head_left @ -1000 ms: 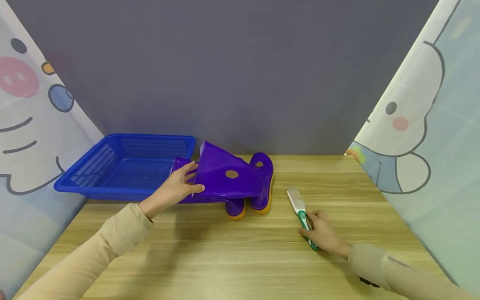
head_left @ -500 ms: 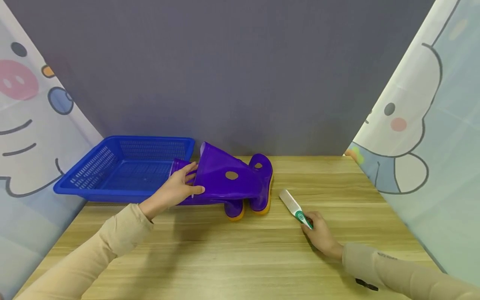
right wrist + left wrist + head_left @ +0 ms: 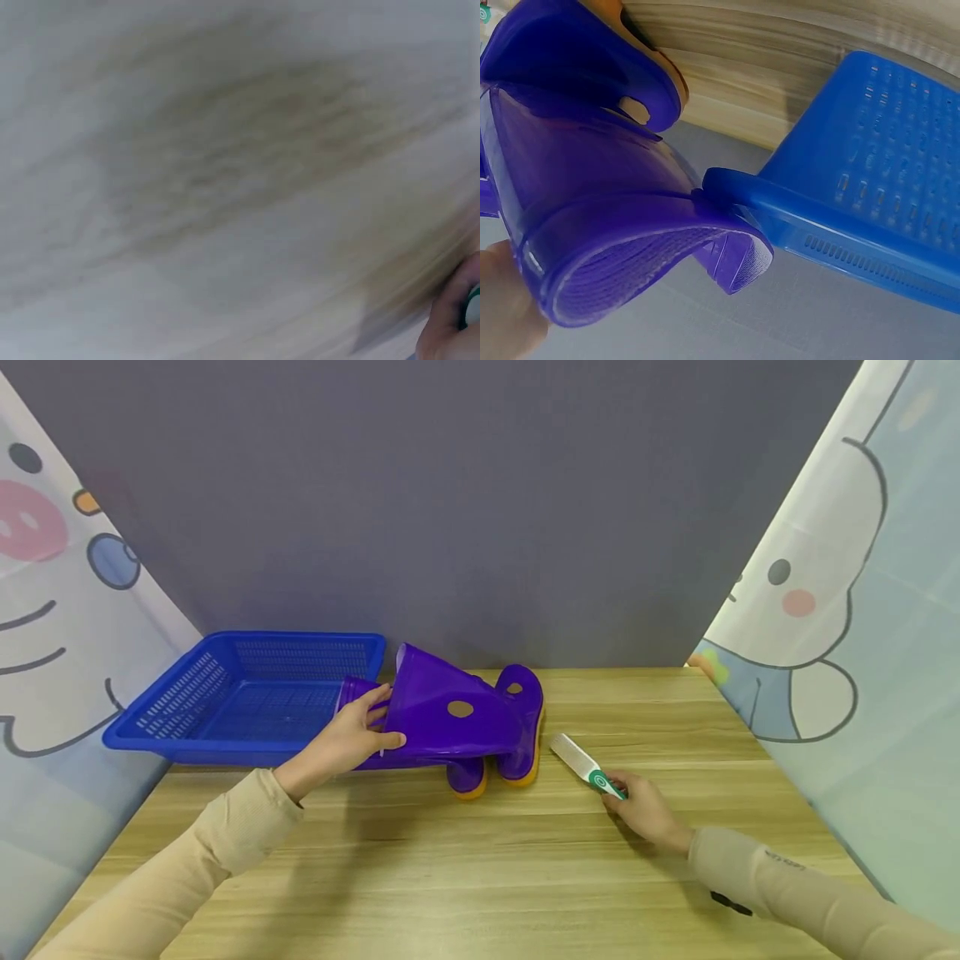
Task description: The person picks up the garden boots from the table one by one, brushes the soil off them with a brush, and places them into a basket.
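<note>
A pair of purple rain boots with yellow-orange soles lies on its side mid-table; the upper rain boot (image 3: 480, 727) has its mouth toward the left. My left hand (image 3: 347, 739) holds that boot at its top rim, thumb on the shaft, other fingers partly hidden behind it. In the left wrist view, the hand (image 3: 508, 304) meets the rim of the boot (image 3: 592, 180). To the right, my right hand (image 3: 645, 810) grips a slim brush (image 3: 581, 760) by its green-and-white handle, its pale, finely textured head pointing toward the soles. The blurred right wrist view shows only part of this hand (image 3: 450, 315).
A blue perforated plastic basket (image 3: 247, 747) stands at the back left, right beside the boot tops. The wooden table (image 3: 480, 877) meets a dark grey wall (image 3: 465, 510) at the back. Cartoon-print sheets hang on both sides.
The right hand has lifted and turned the brush, its head swinging left toward the boots. The left hand and the boots hold nearly the same position.
</note>
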The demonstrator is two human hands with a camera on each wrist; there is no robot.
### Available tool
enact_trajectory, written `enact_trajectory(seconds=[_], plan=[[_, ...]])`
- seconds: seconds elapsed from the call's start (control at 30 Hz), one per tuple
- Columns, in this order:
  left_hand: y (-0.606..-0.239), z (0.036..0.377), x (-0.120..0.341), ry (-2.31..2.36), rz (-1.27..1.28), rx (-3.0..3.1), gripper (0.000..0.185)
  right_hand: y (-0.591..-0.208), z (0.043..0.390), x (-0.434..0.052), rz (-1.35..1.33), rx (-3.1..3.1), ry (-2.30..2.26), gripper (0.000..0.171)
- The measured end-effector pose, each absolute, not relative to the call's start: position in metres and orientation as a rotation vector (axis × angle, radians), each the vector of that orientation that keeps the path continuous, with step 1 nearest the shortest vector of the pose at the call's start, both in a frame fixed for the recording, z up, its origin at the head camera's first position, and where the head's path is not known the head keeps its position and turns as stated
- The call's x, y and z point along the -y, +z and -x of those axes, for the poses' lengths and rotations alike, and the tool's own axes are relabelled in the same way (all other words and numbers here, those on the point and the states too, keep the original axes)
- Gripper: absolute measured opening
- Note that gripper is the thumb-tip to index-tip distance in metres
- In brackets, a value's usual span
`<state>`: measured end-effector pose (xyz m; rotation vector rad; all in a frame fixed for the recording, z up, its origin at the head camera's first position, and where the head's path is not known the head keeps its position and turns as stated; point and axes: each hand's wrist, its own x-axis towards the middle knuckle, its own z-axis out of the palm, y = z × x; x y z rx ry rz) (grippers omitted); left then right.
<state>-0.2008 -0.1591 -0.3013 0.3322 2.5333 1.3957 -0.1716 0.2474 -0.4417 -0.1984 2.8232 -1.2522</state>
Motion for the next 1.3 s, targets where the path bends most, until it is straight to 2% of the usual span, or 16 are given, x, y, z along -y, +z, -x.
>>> enact_trajectory(seconds=[0.37,0.57,0.77,0.9,1.03,1.3], plan=[[-0.301,0.202,0.159,1.380,-0.338,-2.551,0.085,-0.434,0.184,-0.256,0.221,-2.524,-1.392,0.038],[-0.301,0.202,0.159,1.370,-0.331,-2.558,0.085,-0.428,0.190,-0.262,0.198,-2.374,-1.348,0.046],[-0.304,0.201,0.158,1.423,-0.256,-2.509,0.089,-0.424,0.189,-0.263,0.155,-2.370,-1.286,0.029],[-0.302,0.205,0.157,1.418,-0.132,-2.466,0.089,-0.420,0.187,-0.262,0.148,-2.362,-1.298,0.033],[-0.301,0.211,0.153,1.437,-0.072,-2.434,0.081,-0.417,0.185,-0.260,0.105,-2.369,-1.324,0.041],[-0.293,0.221,0.131,1.792,-0.012,-2.344,0.041,-0.403,0.182,-0.260,0.034,-2.402,-1.414,0.048]])
